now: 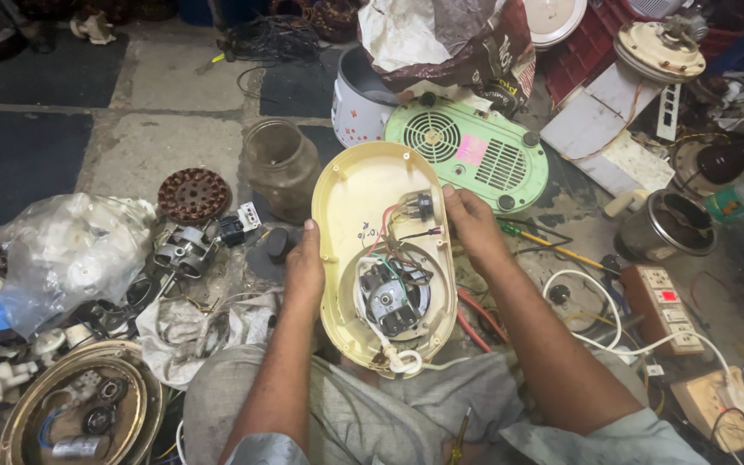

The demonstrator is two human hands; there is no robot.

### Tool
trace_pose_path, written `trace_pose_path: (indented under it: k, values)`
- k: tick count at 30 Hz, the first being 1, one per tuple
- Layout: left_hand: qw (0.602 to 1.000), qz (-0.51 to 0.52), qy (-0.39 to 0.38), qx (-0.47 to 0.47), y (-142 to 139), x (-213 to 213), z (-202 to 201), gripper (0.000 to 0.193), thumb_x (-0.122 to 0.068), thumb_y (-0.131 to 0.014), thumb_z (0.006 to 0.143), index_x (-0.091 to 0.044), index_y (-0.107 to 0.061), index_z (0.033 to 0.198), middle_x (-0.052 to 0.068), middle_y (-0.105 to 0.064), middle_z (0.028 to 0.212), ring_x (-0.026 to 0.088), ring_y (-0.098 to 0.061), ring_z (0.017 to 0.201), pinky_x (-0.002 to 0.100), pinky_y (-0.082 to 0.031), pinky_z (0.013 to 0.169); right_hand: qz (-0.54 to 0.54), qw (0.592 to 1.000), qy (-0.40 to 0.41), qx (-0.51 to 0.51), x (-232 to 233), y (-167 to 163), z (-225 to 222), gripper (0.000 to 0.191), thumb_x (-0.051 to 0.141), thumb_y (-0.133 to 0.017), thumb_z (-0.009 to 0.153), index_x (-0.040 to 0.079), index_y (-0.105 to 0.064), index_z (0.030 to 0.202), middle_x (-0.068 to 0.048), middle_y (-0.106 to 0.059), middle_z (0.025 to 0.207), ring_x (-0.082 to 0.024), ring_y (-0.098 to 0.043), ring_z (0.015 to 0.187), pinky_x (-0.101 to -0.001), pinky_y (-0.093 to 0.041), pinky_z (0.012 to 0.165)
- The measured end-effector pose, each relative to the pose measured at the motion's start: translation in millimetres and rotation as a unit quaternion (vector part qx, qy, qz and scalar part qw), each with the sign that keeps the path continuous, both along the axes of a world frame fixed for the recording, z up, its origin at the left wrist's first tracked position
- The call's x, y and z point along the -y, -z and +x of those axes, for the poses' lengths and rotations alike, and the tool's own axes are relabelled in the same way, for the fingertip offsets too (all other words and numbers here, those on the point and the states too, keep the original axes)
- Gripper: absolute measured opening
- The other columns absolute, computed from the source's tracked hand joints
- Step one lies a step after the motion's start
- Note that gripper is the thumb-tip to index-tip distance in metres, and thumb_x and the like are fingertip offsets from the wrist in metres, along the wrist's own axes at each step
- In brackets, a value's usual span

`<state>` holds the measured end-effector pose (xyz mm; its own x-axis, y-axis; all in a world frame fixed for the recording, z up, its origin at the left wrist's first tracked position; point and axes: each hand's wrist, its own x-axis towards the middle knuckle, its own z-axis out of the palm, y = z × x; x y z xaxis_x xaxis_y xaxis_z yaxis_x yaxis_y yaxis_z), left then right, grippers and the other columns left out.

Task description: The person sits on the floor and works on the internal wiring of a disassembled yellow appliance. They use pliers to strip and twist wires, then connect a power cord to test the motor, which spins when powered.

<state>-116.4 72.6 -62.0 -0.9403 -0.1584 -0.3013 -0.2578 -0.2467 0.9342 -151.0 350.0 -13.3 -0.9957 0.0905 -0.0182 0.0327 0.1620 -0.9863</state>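
A cluttered stone floor (165, 151) strewn with appliance parts and wires, seen from above. Nearest, a screwdriver (458, 439) lies on the person's lap. Above the knees, both hands hold an opened cream housing (359, 198) upright, its motor (392, 299) and coloured wires exposed. The left hand (303, 271) grips the housing's left edge, fingers wrapped behind it. The right hand (473, 226) holds the right edge, its fingers pinching a small switch (418, 207) inside. Just beyond lies a green cover (475, 155), with a glass jar (282, 164) to its left. A power strip (666, 308) sits at right.
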Motion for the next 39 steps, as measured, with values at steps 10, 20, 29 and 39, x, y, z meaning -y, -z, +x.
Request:
trace_pose_path:
  k: [10,20,29,39]
  values:
    - [1.000,-0.007,-0.009,0.019,2,-1,1,0.075,-0.061,-0.045,0.098,0.006,-0.067,0.125,0.018,-0.074,0.118,0.026,-0.070,0.106,0.036,-0.051,0.093,0.053,0.991,-0.116,-0.050,-15,-16,3,0.045,0.023,-0.063,0.099,0.005,-0.059,0.140,-0.006,-0.066,0.130,-0.016,-0.059,0.119,-0.0321,-0.048,0.104]
    - [1.000,-0.008,-0.007,-0.007,1,-1,1,0.076,-0.060,-0.044,0.098,0.008,-0.070,0.119,0.020,-0.076,0.112,0.027,-0.071,0.099,0.036,-0.053,0.088,-0.017,0.996,-0.089,-0.017,-8,-19,11,0.046,0.030,-0.063,0.099,0.006,-0.060,0.137,-0.006,-0.068,0.128,-0.017,-0.062,0.116,-0.0332,-0.050,0.100]
    - [0.999,-0.038,-0.003,-0.016,4,0,-2,0.076,-0.062,-0.044,0.098,0.007,-0.070,0.118,0.019,-0.076,0.110,0.026,-0.071,0.099,0.036,-0.053,0.088,0.149,0.989,-0.012,-0.013,0,-16,4,0.044,0.039,-0.055,0.108,0.000,-0.067,0.124,-0.014,-0.072,0.116,-0.020,-0.064,0.107,-0.0350,-0.051,0.097]
    - [0.999,-0.042,0.006,-0.006,-1,1,-2,0.074,-0.061,-0.043,0.098,0.004,-0.067,0.124,0.017,-0.074,0.115,0.026,-0.071,0.105,0.036,-0.051,0.091,0.109,0.986,-0.031,-0.119,10,-23,16,0.046,0.035,-0.051,0.105,0.004,-0.059,0.137,-0.011,-0.066,0.130,-0.018,-0.060,0.120,-0.0325,-0.046,0.104]
